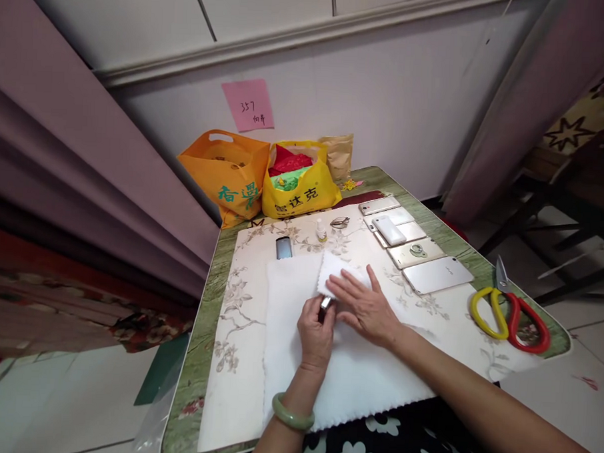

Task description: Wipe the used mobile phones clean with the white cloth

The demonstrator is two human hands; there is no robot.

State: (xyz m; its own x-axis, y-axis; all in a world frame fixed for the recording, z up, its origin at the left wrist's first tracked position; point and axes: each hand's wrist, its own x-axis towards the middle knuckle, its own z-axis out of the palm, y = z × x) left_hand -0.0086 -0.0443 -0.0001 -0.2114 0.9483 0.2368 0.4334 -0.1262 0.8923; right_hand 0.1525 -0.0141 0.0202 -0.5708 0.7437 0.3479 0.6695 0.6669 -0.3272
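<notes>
- Small white cloth [333,262] lay under the flat, spread right hand [366,311].
- Left hand [316,330] pinched a dark object [325,307]; a loosened pinch risked dropping it.

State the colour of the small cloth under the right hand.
White: the small cloth under the right hand, seen best in the head view.

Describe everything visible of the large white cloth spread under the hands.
The large white cloth looks soft and plain, with a scalloped near edge. It lies mostly flat on the floral table cover, close to the person. The left hand and right hand are over its far half; a smaller scalloped white piece lies at its far edge, perhaps separate, perhaps folded over. The right forearm crosses it and hides some of its right side.
</notes>
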